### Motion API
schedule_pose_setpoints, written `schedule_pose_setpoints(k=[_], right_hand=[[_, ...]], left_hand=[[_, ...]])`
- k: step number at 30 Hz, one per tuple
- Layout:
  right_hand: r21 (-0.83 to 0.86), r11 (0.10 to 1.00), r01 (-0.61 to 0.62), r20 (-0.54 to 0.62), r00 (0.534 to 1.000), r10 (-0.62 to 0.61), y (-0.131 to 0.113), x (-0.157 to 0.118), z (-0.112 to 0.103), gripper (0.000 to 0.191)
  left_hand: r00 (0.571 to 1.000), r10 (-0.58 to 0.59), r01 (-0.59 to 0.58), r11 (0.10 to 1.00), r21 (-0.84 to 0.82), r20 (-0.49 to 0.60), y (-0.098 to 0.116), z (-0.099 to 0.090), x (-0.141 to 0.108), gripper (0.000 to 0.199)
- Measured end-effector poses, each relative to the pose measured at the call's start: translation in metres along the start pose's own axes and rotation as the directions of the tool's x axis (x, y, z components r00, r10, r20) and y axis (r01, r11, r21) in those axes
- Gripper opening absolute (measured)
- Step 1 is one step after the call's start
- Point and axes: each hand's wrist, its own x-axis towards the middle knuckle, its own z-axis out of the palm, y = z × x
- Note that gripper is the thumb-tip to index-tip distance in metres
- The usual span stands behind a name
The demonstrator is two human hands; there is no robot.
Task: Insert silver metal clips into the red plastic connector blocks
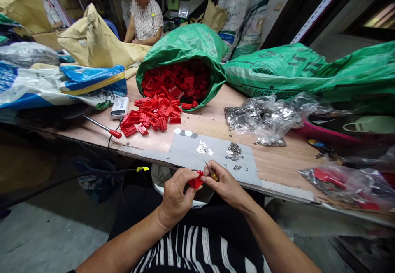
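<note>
Between the thumb and fingers of my left hand [177, 194] is a small red plastic part [196, 180], held just off the table's front edge. My right hand [224, 184] grips a thin pointed tool with a yellow handle [213, 175], and its fingertips touch the red part's right side. Just beyond my hands a grey mat [185, 151] lies on the table, with a small pile of shiny metal pieces [203, 148] and a darker pile of small metal parts [235, 150] on it.
Loose red parts [154, 112] spill from a green sack [191, 42]. Left of them are a white device [119, 107] and a red-handled rod [115, 133]. Clear bags of metal pieces [265, 116] lie right. A person [148, 22] sits across the table [212, 118].
</note>
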Motion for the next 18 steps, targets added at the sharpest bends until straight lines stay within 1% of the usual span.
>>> schedule_pose_setpoints(k=[5, 7, 9, 12, 15, 18], right_hand=[[0.121, 0.989, -0.081, 0.040, 0.996, 0.077, 0.009, -0.002, 0.004, 0.029], [0.209, 0.967, -0.147, 0.092, 0.987, 0.131, 0.010, -0.004, 0.006, 0.031], [0.315, 0.923, -0.223, 0.175, 0.969, 0.174, 0.010, -0.007, 0.005, 0.034], [0.429, 0.861, -0.273, 0.249, 0.952, 0.178, 0.009, -0.010, 0.004, 0.036], [0.473, 0.837, -0.275, 0.263, 0.951, 0.164, 0.008, -0.011, 0.002, 0.035], [0.535, 0.795, -0.286, 0.287, 0.947, 0.147, 0.010, -0.013, 0.003, 0.036]], left_hand=[[1.000, -0.009, 0.009, 1.000, 0.006, 0.022, -0.002, 0.003, -0.005, 0.028], [0.999, -0.028, 0.028, 1.000, -0.011, 0.030, -0.003, 0.002, -0.005, 0.027], [0.998, -0.056, 0.057, 0.998, -0.034, 0.030, -0.003, 0.001, -0.005, 0.027], [0.995, -0.100, 0.102, 0.992, -0.081, 0.030, -0.002, 0.000, -0.004, 0.026], [0.990, -0.135, 0.140, 0.979, -0.147, 0.041, -0.002, -0.001, -0.004, 0.025], [0.985, -0.157, 0.171, 0.947, -0.270, 0.075, -0.005, -0.002, -0.004, 0.026]])
